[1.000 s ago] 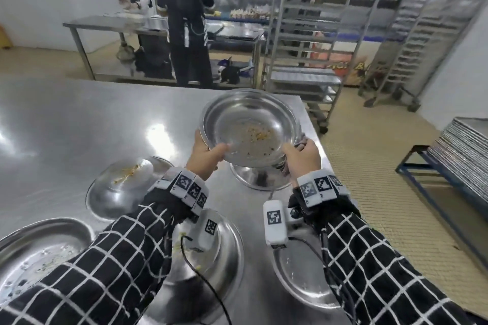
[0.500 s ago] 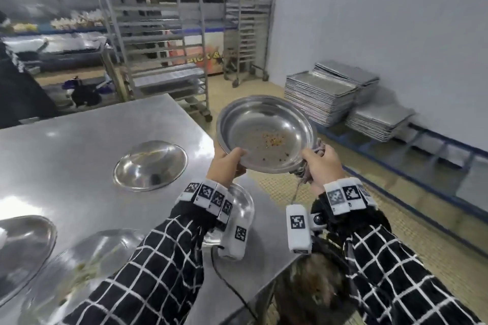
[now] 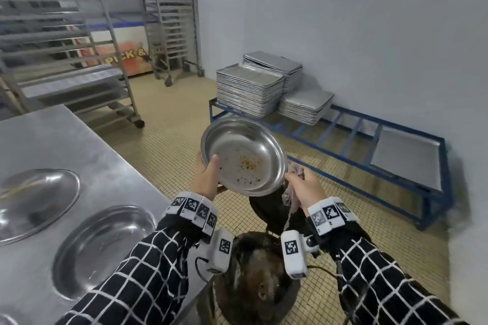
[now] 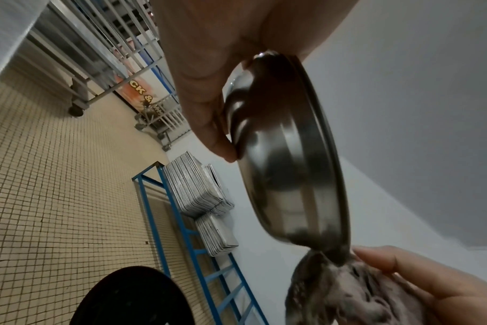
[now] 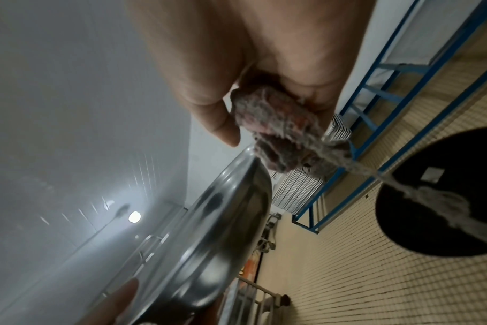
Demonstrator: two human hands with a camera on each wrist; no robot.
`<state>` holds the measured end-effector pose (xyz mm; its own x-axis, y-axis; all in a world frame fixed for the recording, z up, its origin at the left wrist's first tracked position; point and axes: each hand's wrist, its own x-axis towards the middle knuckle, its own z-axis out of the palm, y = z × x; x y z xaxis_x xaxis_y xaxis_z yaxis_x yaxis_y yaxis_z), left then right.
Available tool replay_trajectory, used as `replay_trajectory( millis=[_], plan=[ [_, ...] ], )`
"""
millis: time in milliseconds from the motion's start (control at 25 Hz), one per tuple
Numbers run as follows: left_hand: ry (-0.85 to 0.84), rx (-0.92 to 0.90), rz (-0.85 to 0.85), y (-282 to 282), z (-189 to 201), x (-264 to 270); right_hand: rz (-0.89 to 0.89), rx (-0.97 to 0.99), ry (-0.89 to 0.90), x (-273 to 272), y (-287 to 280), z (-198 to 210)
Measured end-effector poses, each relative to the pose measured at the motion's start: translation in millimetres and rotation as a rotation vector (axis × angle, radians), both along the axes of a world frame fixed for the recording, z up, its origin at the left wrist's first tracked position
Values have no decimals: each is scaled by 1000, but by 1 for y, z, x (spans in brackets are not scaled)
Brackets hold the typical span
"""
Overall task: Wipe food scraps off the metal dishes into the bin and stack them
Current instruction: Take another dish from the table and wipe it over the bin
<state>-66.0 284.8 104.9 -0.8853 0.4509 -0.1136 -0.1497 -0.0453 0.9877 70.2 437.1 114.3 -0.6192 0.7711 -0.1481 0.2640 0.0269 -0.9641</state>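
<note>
Scraps (image 3: 248, 165) sit in the thin, stiff, slippery metal dish (image 3: 244, 157); my left hand (image 3: 208, 179) pinches its rim, my right hand (image 3: 306, 187) clutches the soft rag (image 3: 289, 194).

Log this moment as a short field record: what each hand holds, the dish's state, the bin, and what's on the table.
left hand: grips the rim of the round steel dish, thumb inside
right hand: holds a bunched grey rag at the dish's opposite rim
dish state: tilted, orange and dark crumbs inside, unwiped
bin: round black waste bin on the floor below the hands
table: steel table with other steel dishes
</note>
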Motion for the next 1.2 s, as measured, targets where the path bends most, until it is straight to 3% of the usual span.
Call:
replay_trajectory(
  millis=[160, 440, 520, 720, 1000, 1080, 1200],
  plan=[
    [94, -118, 1, 38, -9, -12, 114, 107, -35, -7, 46, 0],
    [158, -222, -133, 66, -21, -32, 372, 650, -169, -74, 101, -18],
    [183, -232, -162, 68, -15, -34, 407, 734, -158, -94, 105, -23],
    [256, -243, -240, 73, 0, -54, 468, 691, 13, -123, 91, -33],
    [330, -226, -303, 80, 2, -83, 882, 969, -107, -121, 72, -44],
    [332, -240, -300, 83, 0, -89, 819, 864, -43, -117, 75, -42],
    [328, -273, -305, 87, 3, -91, 440, 705, 66, -120, 96, -33]
  ],
)
